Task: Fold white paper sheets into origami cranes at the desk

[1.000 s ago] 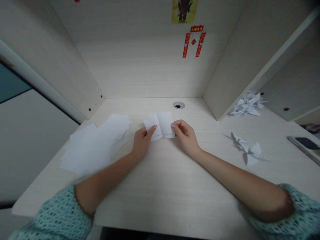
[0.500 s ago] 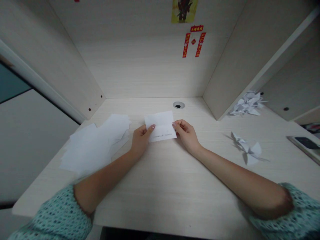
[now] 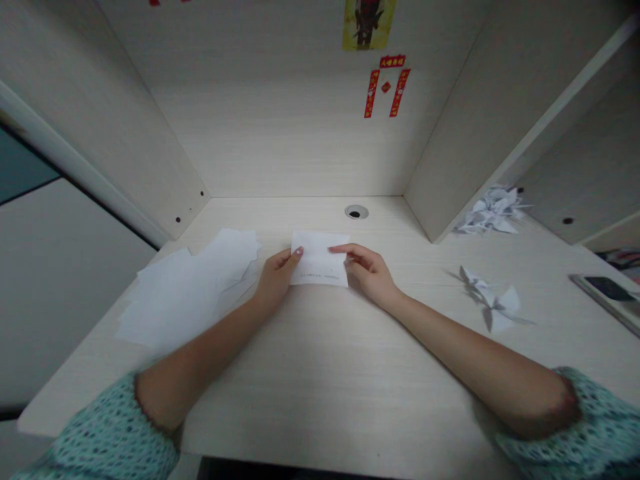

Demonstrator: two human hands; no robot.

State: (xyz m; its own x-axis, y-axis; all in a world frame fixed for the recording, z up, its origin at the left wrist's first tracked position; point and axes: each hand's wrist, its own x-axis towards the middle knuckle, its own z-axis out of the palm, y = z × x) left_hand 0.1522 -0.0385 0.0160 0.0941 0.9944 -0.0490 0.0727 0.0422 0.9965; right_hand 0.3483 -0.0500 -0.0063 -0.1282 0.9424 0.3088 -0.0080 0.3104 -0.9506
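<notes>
A small white sheet of paper point(image 3: 319, 263), with a faint crease across it and a line of print near its lower edge, is between my hands above the desk. My left hand point(image 3: 277, 270) is closed on its left edge, thumb on top. At the right edge is my right hand point(image 3: 370, 270), its index finger stretched over the face of the sheet. Its thumb sits at the edge below, and the other fingers are curled and partly hidden. A spread of loose white paper sheets point(image 3: 190, 287) lies left of my left hand.
Folded paper pieces point(image 3: 495, 307) lie on the desk to the right, with a heap of folded paper point(image 3: 493, 210) behind them. A phone point(image 3: 607, 293) is at the far right. A cable hole point(image 3: 357, 212) is near the back panel, and a divider point(image 3: 450, 133) stands to its right.
The right index finger has moved from the sheet's edge onto its face, pointing left. The sheet has levelled out and dropped slightly. My left hand keeps its hold.
</notes>
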